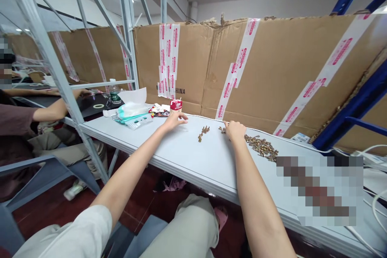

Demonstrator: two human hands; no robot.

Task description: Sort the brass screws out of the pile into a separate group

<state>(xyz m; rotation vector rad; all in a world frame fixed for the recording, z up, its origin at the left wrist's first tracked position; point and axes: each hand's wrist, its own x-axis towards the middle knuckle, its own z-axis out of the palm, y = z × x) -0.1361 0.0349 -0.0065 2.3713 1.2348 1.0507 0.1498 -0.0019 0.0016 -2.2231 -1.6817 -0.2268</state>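
My left hand (174, 121) rests palm down on the pale grey table top (184, 165), fingers apart, just in front of a small red-and-white carton (175, 105). It holds nothing that I can see. My right hand (235, 130) lies farther right with its fingertips curled down, beside a small cluster of brass-coloured small parts (222, 130). Between my hands is a short line of the same parts (204, 133). To the right of my right hand spreads a larger heap of them (261, 148). Whether my right fingers pinch a piece is hidden.
Taped cardboard sheets (256, 68) line the table's back edge, and grey steel shelving uprights (54, 68) stand at the left. Packets and a plastic bag (133, 111) lie left of the carton. A seated co-worker's arm (50, 109) reaches across a dark table holding a water bottle (114, 92).
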